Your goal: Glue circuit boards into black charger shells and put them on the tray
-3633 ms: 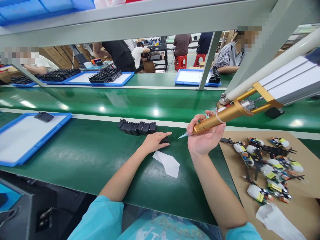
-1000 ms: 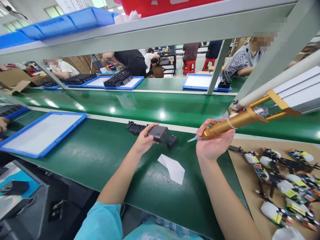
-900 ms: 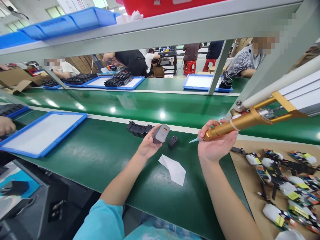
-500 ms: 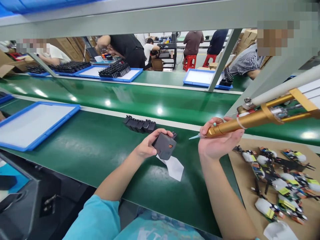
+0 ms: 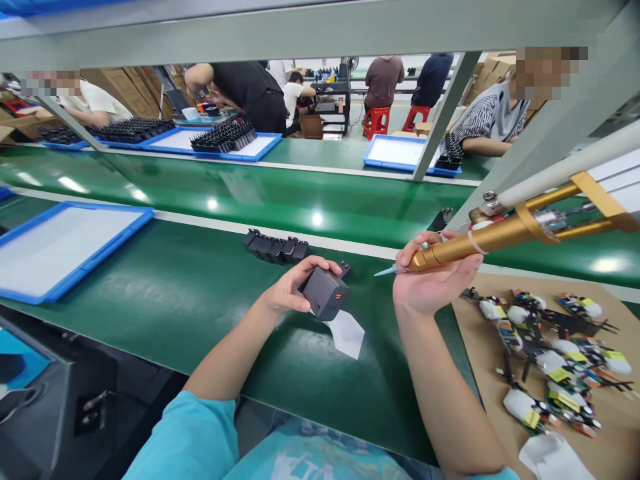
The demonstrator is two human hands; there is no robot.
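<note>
My left hand (image 5: 290, 290) grips a dark grey charger housing (image 5: 325, 293) with orange ports on its face, held just above a white paper scrap (image 5: 347, 333) on the green belt. A small black plug piece (image 5: 345, 268) lies behind the housing. My right hand (image 5: 430, 277) is closed round a gold dispensing tool (image 5: 470, 241) whose pale needle tip (image 5: 385, 271) points left toward the housing, a short gap away. A row of black housings (image 5: 275, 247) lies further back on the belt.
A brown cardboard sheet (image 5: 475, 347) at right carries several circuit boards (image 5: 545, 350). A blue tray (image 5: 65, 243) with a white liner sits at left. Beyond a grey shelf frame (image 5: 440, 117), other people work at trays of black parts (image 5: 220, 137).
My left hand picked a grey housing off the belt, turned it, and brought it down toward the paper scrap. The right hand with the gold tool has stayed nearly still.
</note>
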